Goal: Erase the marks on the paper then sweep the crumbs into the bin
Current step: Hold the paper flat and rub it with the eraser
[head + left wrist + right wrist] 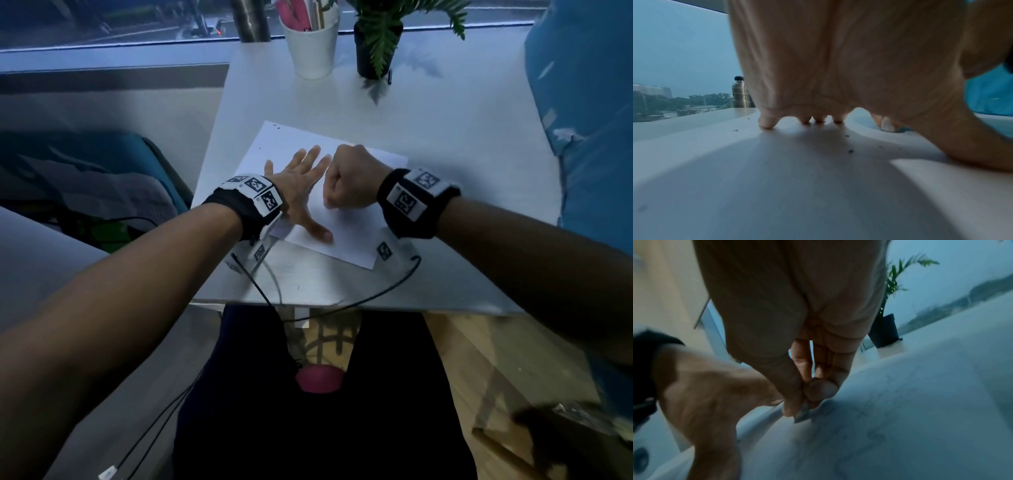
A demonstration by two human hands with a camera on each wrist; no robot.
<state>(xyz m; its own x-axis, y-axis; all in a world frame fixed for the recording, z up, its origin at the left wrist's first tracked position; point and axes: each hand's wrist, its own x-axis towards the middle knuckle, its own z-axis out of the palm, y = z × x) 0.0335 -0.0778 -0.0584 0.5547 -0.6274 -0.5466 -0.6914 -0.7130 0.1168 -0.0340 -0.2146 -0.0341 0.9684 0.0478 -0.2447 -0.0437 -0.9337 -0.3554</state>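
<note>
Your right hand (797,353) is curled tight, thumb and fingertips (822,389) pinching a small grey eraser (802,414) whose tip is pressed to the paper (346,233). In the head view that hand reads as a closed fist, and the eraser itself is hidden under it. Your left hand (301,192) lies flat and spread on the sheet just beside the fist, fingers straight, thumb out toward you, pinning the paper and holding nothing.

The paper sits tilted on the white table (445,137), its near corner pointing toward your lap. The right wrist view shows faint pencil marks (869,423) on the sheet just ahead of the eraser, so you look to be in the erasing step, with marks left to clear. Dark crumbs (850,151) are scattered on the paper near your left fingertips (767,123), and a few specks lie by the far corner.

Next, work the eraser over the remaining marks with short strokes, keeping the left palm down so the sheet neither creeps nor buckles. Sweeping comes after. No bin shows in any view, so you will need to find it first. A white cup (311,44) and a potted plant (376,41) stand well apart at the far edge.
</note>
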